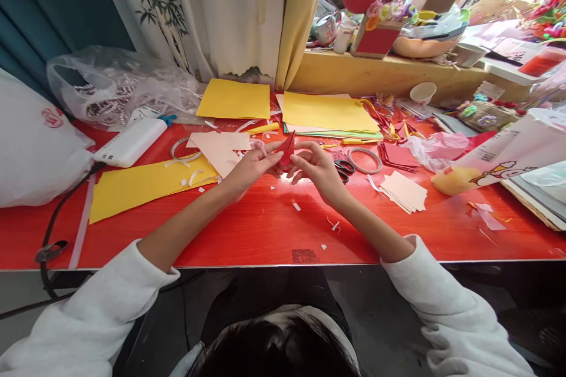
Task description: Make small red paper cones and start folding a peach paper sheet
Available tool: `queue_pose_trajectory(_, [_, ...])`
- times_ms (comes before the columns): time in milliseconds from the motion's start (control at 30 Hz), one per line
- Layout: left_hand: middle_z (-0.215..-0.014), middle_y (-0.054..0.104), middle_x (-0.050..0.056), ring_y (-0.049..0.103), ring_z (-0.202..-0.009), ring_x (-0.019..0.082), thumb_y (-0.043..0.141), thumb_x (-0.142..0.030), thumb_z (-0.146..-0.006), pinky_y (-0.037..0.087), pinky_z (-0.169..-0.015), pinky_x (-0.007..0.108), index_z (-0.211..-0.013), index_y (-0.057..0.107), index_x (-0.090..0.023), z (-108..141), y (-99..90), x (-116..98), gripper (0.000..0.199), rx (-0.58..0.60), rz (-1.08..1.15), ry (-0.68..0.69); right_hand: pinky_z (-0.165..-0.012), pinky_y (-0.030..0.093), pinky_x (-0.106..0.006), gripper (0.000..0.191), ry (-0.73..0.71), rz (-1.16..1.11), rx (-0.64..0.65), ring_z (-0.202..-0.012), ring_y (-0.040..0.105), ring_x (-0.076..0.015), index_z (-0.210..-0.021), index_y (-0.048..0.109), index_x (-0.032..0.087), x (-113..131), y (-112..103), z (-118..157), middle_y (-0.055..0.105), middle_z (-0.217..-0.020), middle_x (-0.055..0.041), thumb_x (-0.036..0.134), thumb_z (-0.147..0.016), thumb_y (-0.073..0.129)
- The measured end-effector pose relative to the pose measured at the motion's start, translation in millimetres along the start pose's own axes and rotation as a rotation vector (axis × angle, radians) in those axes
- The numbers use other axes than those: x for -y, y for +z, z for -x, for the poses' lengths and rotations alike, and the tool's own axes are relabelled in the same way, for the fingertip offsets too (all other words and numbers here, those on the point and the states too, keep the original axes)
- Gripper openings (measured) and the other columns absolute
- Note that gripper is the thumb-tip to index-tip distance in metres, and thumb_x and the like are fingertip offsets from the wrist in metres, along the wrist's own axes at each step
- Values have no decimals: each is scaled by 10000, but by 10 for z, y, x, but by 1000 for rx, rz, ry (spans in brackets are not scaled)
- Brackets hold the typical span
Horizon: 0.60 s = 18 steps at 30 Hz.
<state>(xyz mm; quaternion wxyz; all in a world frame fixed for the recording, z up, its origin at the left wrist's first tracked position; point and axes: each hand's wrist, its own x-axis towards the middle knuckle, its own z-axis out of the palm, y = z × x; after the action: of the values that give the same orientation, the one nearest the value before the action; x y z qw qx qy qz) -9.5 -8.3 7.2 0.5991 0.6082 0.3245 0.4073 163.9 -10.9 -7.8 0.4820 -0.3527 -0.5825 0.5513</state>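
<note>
Head view: L hand & R hand pinch folded red paper piece btwn thumbs & fingers, above mid red table, left of scissors; looks v. light, thin, easily creased, so best held lightly by lower folds, tip free

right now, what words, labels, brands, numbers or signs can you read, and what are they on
Curtain: probably "痕"; other characters unclear
White bag, left: red print, too blurred to read
White printed container, right: lettering too small
Can on the sill: markings too blurred
</note>
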Motion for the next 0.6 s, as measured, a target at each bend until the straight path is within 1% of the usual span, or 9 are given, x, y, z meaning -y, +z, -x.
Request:
queue_pose_trajectory(100, [-789, 620, 7, 572, -731, 109, 622, -340, -822, 481, -740, 268, -1286, 559, -193, -1, 10, 5, 491, 20, 12, -52, -498, 530, -217, 363, 19, -6, -16, -532, 593, -84, -870, 523, 183, -20, -3, -3, 622, -669, 33, 469, -749, 711])
queue_pose_trajectory(167, [-798, 622, 1, 571, -722, 101, 650, -293, -792, 476, -747, 266, -1285, 563, -198, -4, 8, 14, 509, 11, -14, -53, -478, 518, -212, 357, 20, -8, -23, -511, 577, -79, -830, 526, 180, -37, -3, -1, 623, -660, 33, 471, -746, 716])
queue_pose_trajectory(267, [-841, 613, -5, 551, -683, 82, 648, -259, -779, 470, -737, 260, -1272, 583, -216, -7, -10, 26, 499, -25, -40, -37, -464, 513, -216, 365, 21, -10, -16, -510, 577, -85, -872, 538, 179, -49, 3, 1, 610, -653, 39, 468, -742, 720])
queue_pose_trajectory(367, [-798, 576, -14, 525, -671, 77, 611, -215, -783, 457, -720, 248, -1248, 608, -220, -2, -32, 31, 465, -36, -48, -46, -466, 517, -220, 355, 17, -6, 19, -527, 582, -90, -925, 564, 175, -50, 12, 2, 602, -675, 34, 457, -762, 705])
queue_pose_trajectory(433, [-750, 545, -19, 512, -682, 81, 582, -191, -790, 448, -716, 241, -1235, 619, -214, 4, -40, 32, 448, -4, -49, -61, -479, 521, -219, 319, 11, 7, 50, -549, 586, -88, -900, 582, 175, -52, 17, 5, 602, -706, 24, 453, -783, 686])
queue_pose_trajectory(500, [-746, 538, -17, 517, -694, 87, 561, -188, -803, 447, -721, 245, -1241, 610, -207, 7, -40, 33, 441, 20, -56, -83, -491, 522, -218, 298, 6, 23, 58, -559, 585, -85, -851, 582, 174, -53, 19, 10, 601, -722, 18, 452, -794, 675])
queue_pose_trajectory(600, [-770, 555, -17, 555, -700, 90, 559, -210, -823, 461, -746, 260, -1271, 563, -203, -1, -37, 38, 448, -13, -58, -65, -490, 517, -225, 301, -4, 17, 21, -536, 587, -87, -826, 565, 170, -37, 23, 19, 608, -704, 16, 447, -790, 679])
